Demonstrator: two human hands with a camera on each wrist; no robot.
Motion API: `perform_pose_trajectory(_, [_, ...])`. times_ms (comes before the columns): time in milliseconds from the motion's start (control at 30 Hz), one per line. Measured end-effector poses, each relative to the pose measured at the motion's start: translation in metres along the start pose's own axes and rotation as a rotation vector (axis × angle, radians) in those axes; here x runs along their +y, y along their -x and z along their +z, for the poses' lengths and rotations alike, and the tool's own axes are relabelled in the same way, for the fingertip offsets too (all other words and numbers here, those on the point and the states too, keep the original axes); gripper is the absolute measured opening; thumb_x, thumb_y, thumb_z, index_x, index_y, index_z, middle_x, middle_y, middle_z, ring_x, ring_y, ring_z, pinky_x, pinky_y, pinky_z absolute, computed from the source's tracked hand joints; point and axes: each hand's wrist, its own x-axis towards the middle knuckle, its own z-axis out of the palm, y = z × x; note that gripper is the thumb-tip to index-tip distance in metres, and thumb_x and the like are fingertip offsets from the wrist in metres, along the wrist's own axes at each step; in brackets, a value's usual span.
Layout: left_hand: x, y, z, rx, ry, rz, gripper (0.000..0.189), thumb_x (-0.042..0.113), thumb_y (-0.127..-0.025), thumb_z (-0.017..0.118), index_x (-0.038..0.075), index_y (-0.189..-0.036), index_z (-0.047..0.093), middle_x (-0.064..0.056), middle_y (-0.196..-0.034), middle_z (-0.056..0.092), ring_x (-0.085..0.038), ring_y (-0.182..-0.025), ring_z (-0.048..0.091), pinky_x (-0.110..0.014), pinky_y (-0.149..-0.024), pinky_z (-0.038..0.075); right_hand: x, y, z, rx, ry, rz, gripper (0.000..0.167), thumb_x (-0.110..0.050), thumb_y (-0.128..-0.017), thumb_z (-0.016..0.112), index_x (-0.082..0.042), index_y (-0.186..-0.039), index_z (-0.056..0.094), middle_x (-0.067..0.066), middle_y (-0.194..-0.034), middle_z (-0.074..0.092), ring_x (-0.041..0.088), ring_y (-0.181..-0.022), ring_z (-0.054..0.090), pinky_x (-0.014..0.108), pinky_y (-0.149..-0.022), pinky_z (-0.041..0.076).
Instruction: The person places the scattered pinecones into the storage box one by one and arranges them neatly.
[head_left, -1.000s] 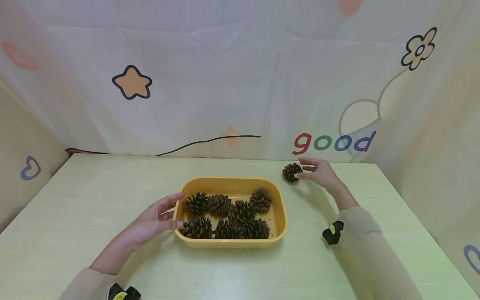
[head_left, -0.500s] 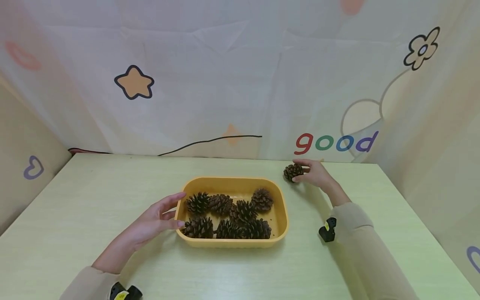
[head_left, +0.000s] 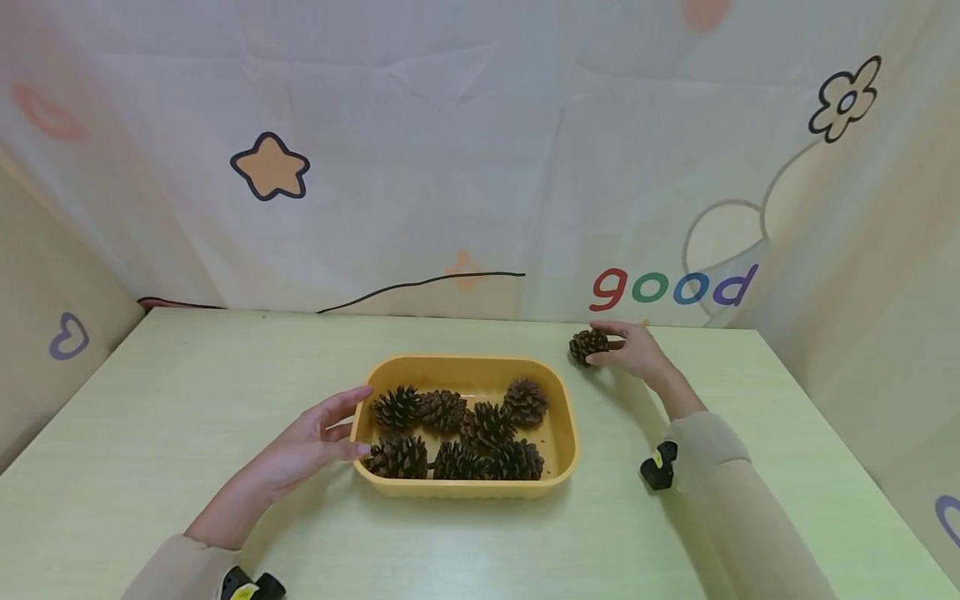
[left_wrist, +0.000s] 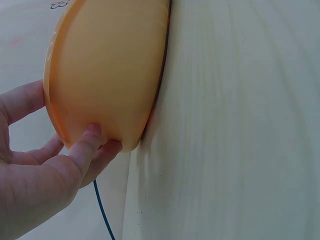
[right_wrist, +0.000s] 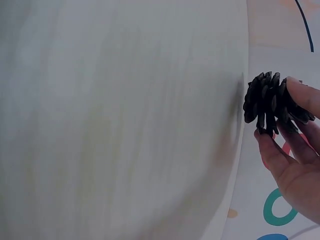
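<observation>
A yellow plastic tray (head_left: 480, 367) stands mid-table with several brown pine cones (head_left: 487, 427) in it. My left hand (head_left: 318, 429) rests against the tray's left end, thumb and fingers spread. In the left wrist view, fingertips (left_wrist: 92, 132) touch the tray's outer wall (left_wrist: 110, 65). Beyond the tray's far right corner, my right hand (head_left: 633, 350) holds a single pine cone (head_left: 587, 346) between thumb and fingers. The right wrist view shows this pine cone (right_wrist: 267, 102) between the thumb above and fingers (right_wrist: 275, 157) below. Whether it touches the table is unclear.
The pale wooden table (head_left: 480, 550) ends at the back against a printed cloth (head_left: 420, 167) with a star, a flower and the word "good". More cloth hangs at the left and right sides. A black wrist camera (head_left: 660, 467) sits by the right sleeve (head_left: 720, 450).
My right hand has moved in to the left, and its thumb and fingers have closed round the far pine cone. The left hand and the tray keep their places.
</observation>
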Motion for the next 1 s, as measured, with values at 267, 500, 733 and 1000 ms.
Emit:
perform_pose_trajectory(267, [0.000,0.000,0.001,-0.002,0.005,0.003,0.078,0.003,-0.081,0.065,0.003,-0.144,0.019,-0.025,-0.145,0.017,-0.046,-0.129,0.026,-0.041,-0.096,0.040,-0.006,0.013,-0.003,0.008,0.000,0.010,0.061,-0.014,-0.081,0.068,0.001,-0.134,0.042,0.021,-0.137,0.041,0.043,-0.117,0.045,0.047,-0.095,0.040])
perform_pose_trajectory(500, [0.000,-0.001,0.001,0.005,-0.007,-0.018,0.078,0.005,-0.081,0.066,0.004,-0.144,0.020,-0.023,-0.145,0.018,-0.045,-0.129,0.026,-0.043,-0.097,0.039,-0.007,0.020,-0.005,0.014,0.000,-0.010,0.062,-0.017,-0.081,0.069,-0.002,-0.135,0.043,0.021,-0.134,0.044,0.040,-0.113,0.050,0.044,-0.089,0.045])
perform_pose_trajectory(733, [0.000,0.000,0.001,0.010,-0.007,-0.019,0.078,0.005,-0.081,0.066,0.005,-0.144,0.020,-0.023,-0.145,0.018,-0.045,-0.129,0.026,-0.045,-0.098,0.038,-0.016,0.034,-0.006,0.029,-0.023,-0.038,0.060,-0.019,-0.080,0.070,-0.003,-0.133,0.046,0.021,-0.130,0.049,0.039,-0.115,0.049,0.046,-0.090,0.044])
perform_pose_trajectory(1000, [0.000,-0.001,0.001,0.008,-0.001,-0.007,0.079,0.005,-0.080,0.066,0.004,-0.144,0.020,-0.024,-0.144,0.019,-0.045,-0.128,0.027,-0.043,-0.097,0.039,-0.029,0.051,-0.007,0.041,-0.036,-0.058,0.062,-0.024,-0.080,0.070,-0.005,-0.133,0.046,0.020,-0.127,0.052,0.037,-0.118,0.046,0.048,-0.092,0.042])
